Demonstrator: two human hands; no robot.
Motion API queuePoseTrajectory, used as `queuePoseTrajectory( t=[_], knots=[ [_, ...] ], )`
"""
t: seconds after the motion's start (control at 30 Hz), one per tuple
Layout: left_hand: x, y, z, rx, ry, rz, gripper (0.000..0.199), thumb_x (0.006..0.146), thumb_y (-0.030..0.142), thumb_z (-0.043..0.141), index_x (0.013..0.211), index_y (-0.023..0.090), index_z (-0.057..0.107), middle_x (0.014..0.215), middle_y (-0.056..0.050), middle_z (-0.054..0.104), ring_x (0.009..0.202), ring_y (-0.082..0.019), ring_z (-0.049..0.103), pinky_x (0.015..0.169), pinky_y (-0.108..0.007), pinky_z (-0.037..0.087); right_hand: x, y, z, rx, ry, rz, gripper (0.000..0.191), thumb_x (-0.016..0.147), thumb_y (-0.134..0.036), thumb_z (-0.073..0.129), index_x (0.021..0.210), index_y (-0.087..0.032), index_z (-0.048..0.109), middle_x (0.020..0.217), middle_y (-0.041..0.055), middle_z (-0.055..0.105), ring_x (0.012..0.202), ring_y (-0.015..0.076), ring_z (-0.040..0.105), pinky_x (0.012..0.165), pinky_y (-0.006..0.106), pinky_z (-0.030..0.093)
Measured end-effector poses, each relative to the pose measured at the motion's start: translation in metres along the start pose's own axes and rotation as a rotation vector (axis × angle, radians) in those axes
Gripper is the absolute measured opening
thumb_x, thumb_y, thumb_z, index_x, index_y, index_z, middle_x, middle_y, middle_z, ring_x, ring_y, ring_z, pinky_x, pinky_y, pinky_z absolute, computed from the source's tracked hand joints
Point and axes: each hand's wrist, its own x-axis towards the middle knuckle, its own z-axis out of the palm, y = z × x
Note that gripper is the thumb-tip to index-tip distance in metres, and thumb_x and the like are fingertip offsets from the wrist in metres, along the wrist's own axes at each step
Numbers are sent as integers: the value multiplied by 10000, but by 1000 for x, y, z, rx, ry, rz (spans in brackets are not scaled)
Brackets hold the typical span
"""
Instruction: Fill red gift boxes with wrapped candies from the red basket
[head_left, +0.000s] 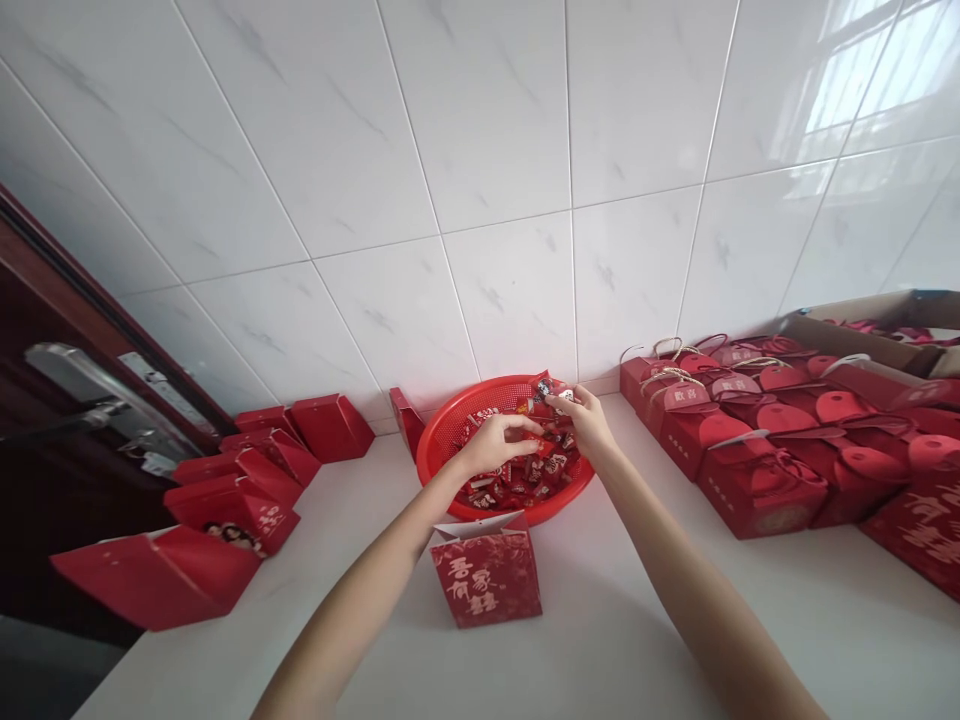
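the right hand (587,418) pinched a packet (553,388); the left hand (496,445), its hold unclear, was nearer the bag (487,582).

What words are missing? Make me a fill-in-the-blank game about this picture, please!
1. The left hand and right hand are at a round, perforated plastic basket coloured ____.
2. An open red paper box with pale lettering stands before the basket, its opening facing ____.
3. Red cardboard boxes with string handles fill the picture's ____ side.
4. The wall has shiny white, grey-veined ____.

Missing words: red; up; right; tiles.
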Motion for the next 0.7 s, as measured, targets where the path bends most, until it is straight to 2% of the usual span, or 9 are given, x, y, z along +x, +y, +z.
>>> queuePoseTrajectory(
  t=[0.17,0.33,0.43,0.57,0.7],
  knots=[
    [-36,21,-12,-117,259,6,437,684,340,838,1080,184,738,1139,-81,751,987,-215,709,897,-343,560,-8,-12,6,89,-87,37,335,522,-322,865,763,-189,673,766,-2,690,677,151,618,506,235,506],
    [-71,49,-18,-273,477,-17,322,640,342,878,898,175,781,944,-64,782,825,-201,722,780,-323,593,-30,-33,18,146,-227,114,257,563,-299,866,690,-184,674,695,-8,659,665,132,587,503,210,488],
    [-87,61,-16,-293,562,93,221,659,308,873,833,195,795,873,-46,773,823,-195,719,770,-309,593,-48,-46,25,156,-326,186,252,592,-303,870,719,-182,689,713,-11,668,649,115,576,518,208,491],
    [-101,66,-12,-255,667,276,66,710,260,845,744,233,796,946,-42,758,947,-195,713,824,-294,584,-69,-55,29,178,-464,269,235,656,-295,861,782,-178,701,720,-20,663,631,101,568,501,205,479],
    [-112,69,-10,-170,784,363,80,769,266,806,697,239,783,1028,-56,748,982,-204,711,767,-281,587,-82,-58,29,199,-552,330,252,696,-317,851,844,-174,705,738,-6,679,615,106,576,464,200,468]
  ],
)
